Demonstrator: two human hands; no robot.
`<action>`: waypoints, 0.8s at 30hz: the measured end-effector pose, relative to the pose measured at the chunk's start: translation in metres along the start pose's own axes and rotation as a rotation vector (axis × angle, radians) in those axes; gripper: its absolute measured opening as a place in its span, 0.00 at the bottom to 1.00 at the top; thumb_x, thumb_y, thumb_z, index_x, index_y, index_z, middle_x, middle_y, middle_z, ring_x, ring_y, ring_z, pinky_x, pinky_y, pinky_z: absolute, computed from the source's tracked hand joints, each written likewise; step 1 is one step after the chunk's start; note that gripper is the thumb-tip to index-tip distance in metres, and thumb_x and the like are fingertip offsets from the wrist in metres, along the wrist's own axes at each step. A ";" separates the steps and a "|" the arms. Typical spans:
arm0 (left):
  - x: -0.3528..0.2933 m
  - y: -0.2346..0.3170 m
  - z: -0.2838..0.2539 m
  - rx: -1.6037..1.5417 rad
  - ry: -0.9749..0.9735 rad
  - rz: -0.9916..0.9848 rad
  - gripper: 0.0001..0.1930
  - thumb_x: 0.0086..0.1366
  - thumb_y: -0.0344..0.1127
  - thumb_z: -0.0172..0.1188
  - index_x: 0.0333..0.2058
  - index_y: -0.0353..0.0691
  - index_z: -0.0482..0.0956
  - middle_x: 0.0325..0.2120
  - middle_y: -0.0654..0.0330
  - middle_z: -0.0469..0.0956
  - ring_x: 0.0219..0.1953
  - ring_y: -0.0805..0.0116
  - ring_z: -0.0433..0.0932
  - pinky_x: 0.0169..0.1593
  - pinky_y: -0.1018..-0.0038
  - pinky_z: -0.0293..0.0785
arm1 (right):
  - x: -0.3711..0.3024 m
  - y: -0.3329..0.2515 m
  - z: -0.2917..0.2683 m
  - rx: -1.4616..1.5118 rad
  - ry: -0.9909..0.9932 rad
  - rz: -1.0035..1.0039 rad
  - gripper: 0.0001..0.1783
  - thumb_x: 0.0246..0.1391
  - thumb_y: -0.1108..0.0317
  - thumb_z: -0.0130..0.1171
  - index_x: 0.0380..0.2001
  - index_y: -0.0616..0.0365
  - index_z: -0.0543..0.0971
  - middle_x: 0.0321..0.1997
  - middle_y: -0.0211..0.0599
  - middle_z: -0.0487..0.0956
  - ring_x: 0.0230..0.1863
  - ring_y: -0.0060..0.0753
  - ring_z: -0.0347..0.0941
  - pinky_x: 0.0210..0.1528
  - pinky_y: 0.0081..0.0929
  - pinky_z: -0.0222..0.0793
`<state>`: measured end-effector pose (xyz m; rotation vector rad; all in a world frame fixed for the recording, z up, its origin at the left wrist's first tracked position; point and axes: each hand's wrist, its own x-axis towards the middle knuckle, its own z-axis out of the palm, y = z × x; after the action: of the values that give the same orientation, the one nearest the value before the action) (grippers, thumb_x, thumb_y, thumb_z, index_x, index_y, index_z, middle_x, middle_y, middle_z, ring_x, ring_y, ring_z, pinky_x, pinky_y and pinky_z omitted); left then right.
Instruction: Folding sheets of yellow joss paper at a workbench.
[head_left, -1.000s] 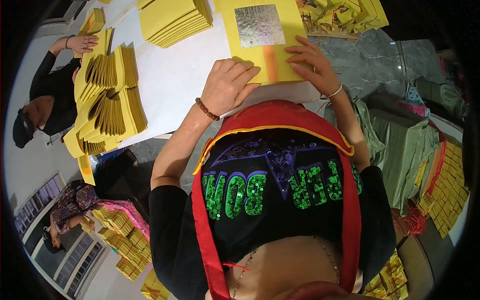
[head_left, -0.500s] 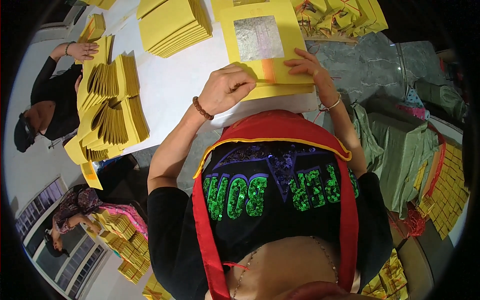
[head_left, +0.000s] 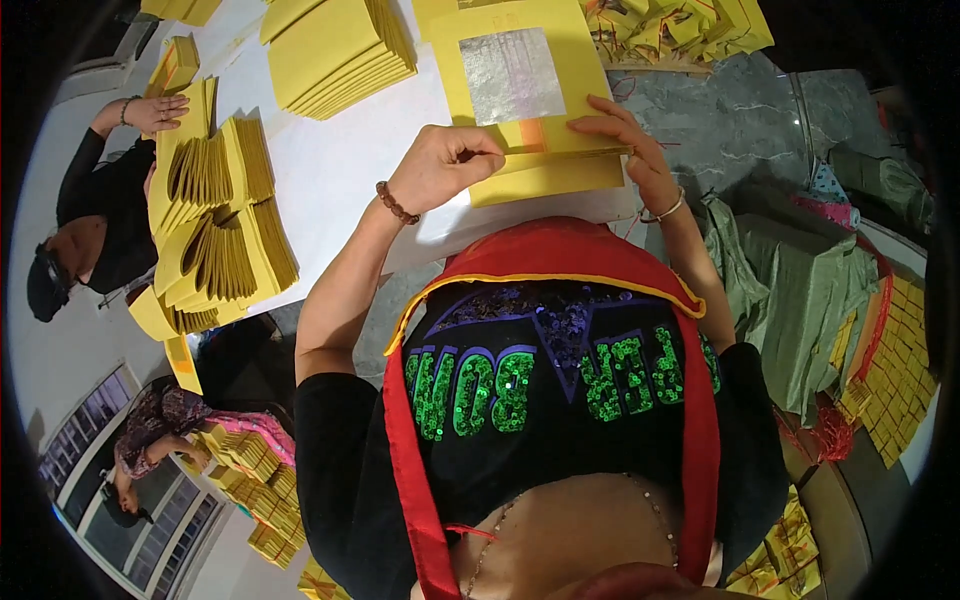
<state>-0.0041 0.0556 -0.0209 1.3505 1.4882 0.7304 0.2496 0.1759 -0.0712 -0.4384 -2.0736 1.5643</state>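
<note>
A yellow paper sheet [head_left: 500, 135] with a silver foil square [head_left: 512, 75] and an orange strip lies at the table's near edge, on top of more yellow paper [head_left: 545, 182]. My left hand [head_left: 445, 168] is closed, pinching its near edge between thumb and fingers. That edge is lifted a little and runs across as a narrow fold. At the right end my right hand [head_left: 635, 150] holds the sheet, its fingers lying over the top and its thumb side at the edge. Part of that grip is hidden.
Folded yellow paper stacks stand on the white table [head_left: 330, 170]: one stack [head_left: 340, 60] at the back, fanned bundles [head_left: 215, 210] at left near a co-worker's hand [head_left: 160, 113]. Another person [head_left: 160, 430] handles yellow bundles lower left. Green wrapped sacks [head_left: 795, 300] stand at right.
My left hand has moved slightly up and away from me, raising the sheet's near edge. More of the yellow paper underneath shows. My right hand has barely shifted.
</note>
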 end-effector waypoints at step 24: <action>-0.008 0.000 -0.008 0.526 0.255 0.475 0.21 0.54 0.41 0.62 0.46 0.40 0.76 0.42 0.57 0.74 0.44 0.60 0.68 0.50 0.66 0.63 | 0.008 0.000 0.005 -0.019 0.171 0.214 0.13 0.51 0.72 0.57 0.41 0.62 0.76 0.43 0.32 0.77 0.53 0.29 0.65 0.53 0.26 0.62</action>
<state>-0.0122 0.0492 -0.0164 2.1223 1.6449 0.8637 0.2400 0.1767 -0.0704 -0.7952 -1.9648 1.5655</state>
